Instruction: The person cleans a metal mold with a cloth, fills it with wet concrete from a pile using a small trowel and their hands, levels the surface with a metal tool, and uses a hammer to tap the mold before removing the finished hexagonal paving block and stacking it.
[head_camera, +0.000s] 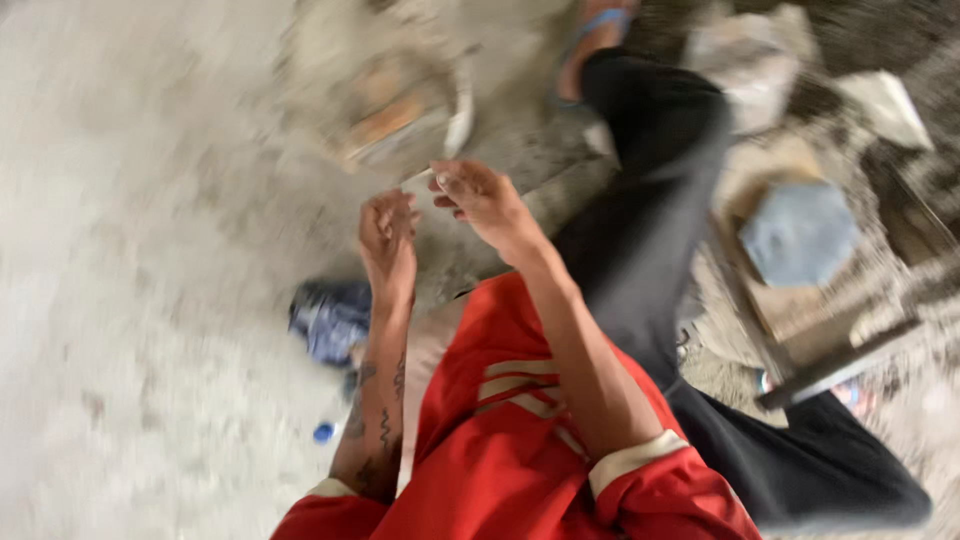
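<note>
The view is badly motion-blurred. My left hand (388, 240), on a tattooed forearm, is raised over the dusty ground with its fingers curled; the blur hides whether anything is in it. My right hand (487, 200) is just to its right and slightly higher, fingertips pinched on a small thin white piece (421, 178) that sticks out to the left. The two hands are close but apart. Below them are my red shirt (500, 420) and my black trouser leg (650, 230).
A round shallow pan (455, 110) with orange-brown lumps lies beyond the hands. A crumpled blue thing (330, 318) and a small blue cap (323, 432) lie on the ground at left. At right a grey-blue block (800, 235) rests on a wooden frame (840, 365) amid rubble.
</note>
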